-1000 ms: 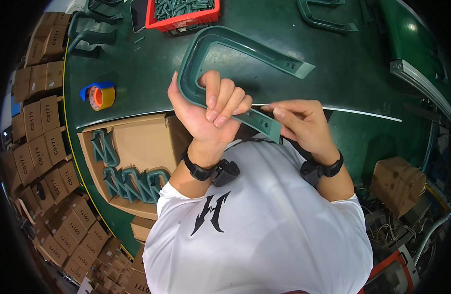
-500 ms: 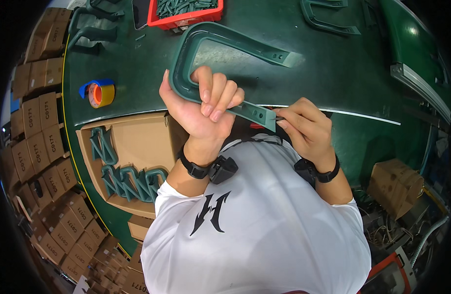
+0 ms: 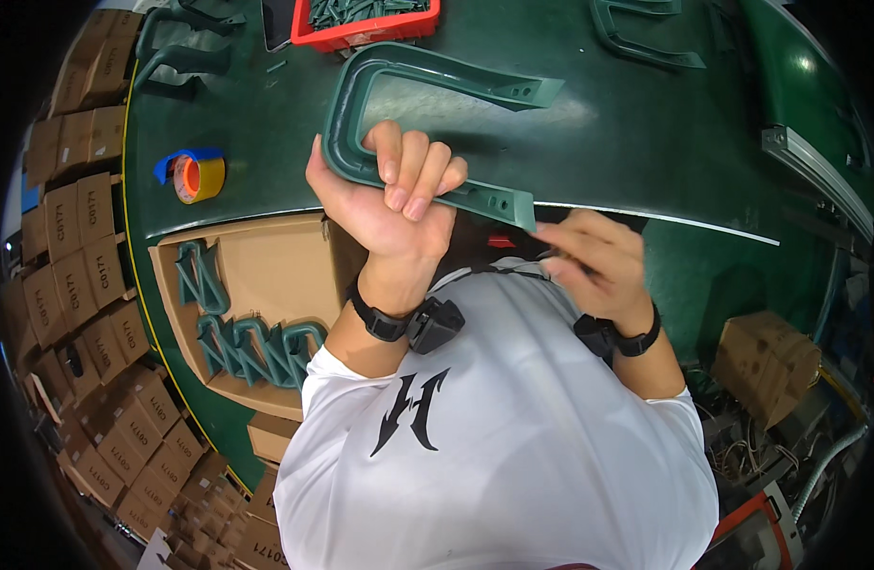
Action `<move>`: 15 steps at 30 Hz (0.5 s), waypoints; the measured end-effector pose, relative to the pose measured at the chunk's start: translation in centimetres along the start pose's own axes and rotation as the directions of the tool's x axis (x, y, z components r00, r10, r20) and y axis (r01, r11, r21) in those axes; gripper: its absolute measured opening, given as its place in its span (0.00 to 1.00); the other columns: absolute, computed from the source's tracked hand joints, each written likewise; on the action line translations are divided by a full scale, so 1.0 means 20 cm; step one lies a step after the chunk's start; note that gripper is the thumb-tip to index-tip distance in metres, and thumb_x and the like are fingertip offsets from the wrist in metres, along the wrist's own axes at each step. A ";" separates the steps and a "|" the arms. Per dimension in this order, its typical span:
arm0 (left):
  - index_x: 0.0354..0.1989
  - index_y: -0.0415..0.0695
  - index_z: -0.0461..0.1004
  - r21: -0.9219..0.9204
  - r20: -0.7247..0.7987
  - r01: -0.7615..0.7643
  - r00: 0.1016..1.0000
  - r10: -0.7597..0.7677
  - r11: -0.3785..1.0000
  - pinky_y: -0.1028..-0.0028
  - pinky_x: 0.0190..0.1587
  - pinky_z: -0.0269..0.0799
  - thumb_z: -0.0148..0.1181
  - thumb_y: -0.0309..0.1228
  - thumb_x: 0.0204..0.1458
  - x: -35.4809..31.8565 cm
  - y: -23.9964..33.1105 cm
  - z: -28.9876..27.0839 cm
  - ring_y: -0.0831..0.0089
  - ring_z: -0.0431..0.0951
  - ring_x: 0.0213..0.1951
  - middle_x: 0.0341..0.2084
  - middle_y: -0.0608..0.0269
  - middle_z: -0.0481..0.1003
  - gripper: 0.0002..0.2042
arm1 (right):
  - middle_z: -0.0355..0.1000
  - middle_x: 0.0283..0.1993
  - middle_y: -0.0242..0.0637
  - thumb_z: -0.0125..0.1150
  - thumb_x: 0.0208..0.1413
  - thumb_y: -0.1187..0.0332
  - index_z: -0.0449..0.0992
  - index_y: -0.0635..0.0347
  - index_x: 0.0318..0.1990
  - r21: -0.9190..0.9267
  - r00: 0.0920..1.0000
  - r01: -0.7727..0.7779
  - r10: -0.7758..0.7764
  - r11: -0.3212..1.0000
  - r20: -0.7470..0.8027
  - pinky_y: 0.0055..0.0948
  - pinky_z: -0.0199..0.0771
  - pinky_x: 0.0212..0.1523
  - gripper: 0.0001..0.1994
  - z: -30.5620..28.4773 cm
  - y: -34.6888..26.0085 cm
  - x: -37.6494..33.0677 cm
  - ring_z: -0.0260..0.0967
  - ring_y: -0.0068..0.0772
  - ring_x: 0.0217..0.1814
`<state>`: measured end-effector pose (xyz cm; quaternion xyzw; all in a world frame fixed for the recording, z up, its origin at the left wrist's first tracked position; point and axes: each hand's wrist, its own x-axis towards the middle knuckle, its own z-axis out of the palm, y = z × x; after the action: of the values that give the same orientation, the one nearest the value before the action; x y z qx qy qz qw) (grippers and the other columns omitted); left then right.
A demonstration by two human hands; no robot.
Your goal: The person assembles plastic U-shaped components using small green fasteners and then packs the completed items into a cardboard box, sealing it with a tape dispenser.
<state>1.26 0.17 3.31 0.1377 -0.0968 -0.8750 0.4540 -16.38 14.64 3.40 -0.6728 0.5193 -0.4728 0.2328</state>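
Left hand (image 3: 389,204): fingers wrapped round the lower arm of a green U-shaped bracket (image 3: 345,114), held over the surface's (image 3: 266,119) near edge, open end to the right. Right hand (image 3: 596,261) just beside the lower tip; fingers blurred, cannot tell if gripping anything. Open carton (image 3: 277,271) left, similar green pieces (image 3: 251,350) inside.

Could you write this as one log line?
Left hand: grips green U-shaped bracket | Right hand: near bracket's lower end, contact unclear | Cardboard box: green brackets inside | Table: red bin, tape roll
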 end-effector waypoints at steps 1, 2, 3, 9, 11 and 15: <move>0.15 0.52 0.56 -0.004 0.001 0.005 1.000 -0.005 1.000 0.76 0.26 0.53 0.36 0.61 0.59 0.00 0.00 0.00 0.80 0.51 0.11 0.06 0.77 0.53 0.28 | 0.73 0.26 0.38 0.68 0.48 0.79 0.82 0.66 0.46 -0.009 0.996 -0.035 0.035 0.999 -0.078 0.28 0.68 0.23 0.16 -0.01 0.00 0.00 0.69 0.31 0.23; 0.15 0.52 0.56 -0.002 0.001 0.009 1.000 -0.009 1.000 0.76 0.26 0.53 0.36 0.61 0.59 0.00 0.01 0.00 0.80 0.51 0.11 0.06 0.77 0.53 0.28 | 0.74 0.22 0.37 0.68 0.48 0.79 0.81 0.66 0.49 -0.006 0.992 -0.057 0.056 0.998 -0.112 0.24 0.69 0.22 0.18 0.00 0.01 -0.01 0.70 0.28 0.19; 0.16 0.52 0.57 -0.003 -0.004 0.006 1.000 -0.006 1.000 0.76 0.26 0.53 0.39 0.56 0.59 0.00 0.00 0.00 0.81 0.53 0.12 0.07 0.77 0.55 0.25 | 0.74 0.22 0.37 0.68 0.48 0.79 0.81 0.66 0.49 -0.009 0.992 -0.059 0.057 0.998 -0.114 0.24 0.69 0.22 0.18 0.00 0.01 -0.01 0.70 0.28 0.19; 0.17 0.51 0.59 -0.111 0.009 0.081 0.997 -0.080 0.991 0.76 0.28 0.54 0.43 0.48 0.60 0.00 -0.02 -0.05 0.82 0.56 0.13 0.09 0.77 0.57 0.20 | 0.76 0.21 0.34 0.67 0.52 0.79 0.81 0.63 0.51 0.134 0.989 -0.045 0.064 0.990 -0.137 0.20 0.72 0.23 0.17 0.06 0.01 0.01 0.74 0.23 0.20; 0.18 0.51 0.59 -0.132 0.003 0.098 0.995 -0.099 0.986 0.76 0.28 0.54 0.44 0.48 0.59 0.00 -0.02 -0.06 0.82 0.56 0.13 0.09 0.77 0.57 0.20 | 0.76 0.21 0.36 0.66 0.52 0.81 0.80 0.66 0.51 0.124 0.991 -0.022 0.038 0.992 -0.130 0.20 0.71 0.23 0.17 0.07 0.02 0.01 0.74 0.25 0.20; 0.17 0.52 0.59 -0.159 -0.044 0.107 0.992 -0.115 0.981 0.76 0.27 0.54 0.41 0.51 0.59 0.01 -0.02 -0.06 0.81 0.54 0.13 0.08 0.77 0.55 0.22 | 0.75 0.21 0.38 0.64 0.51 0.83 0.80 0.68 0.51 0.100 0.990 0.014 0.000 0.995 -0.142 0.21 0.70 0.21 0.18 0.07 0.03 0.02 0.74 0.26 0.20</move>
<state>1.31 0.21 2.09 0.1299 -0.0078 -0.8999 0.4162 -15.39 13.87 2.50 -0.6266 0.5078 -0.5458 0.2272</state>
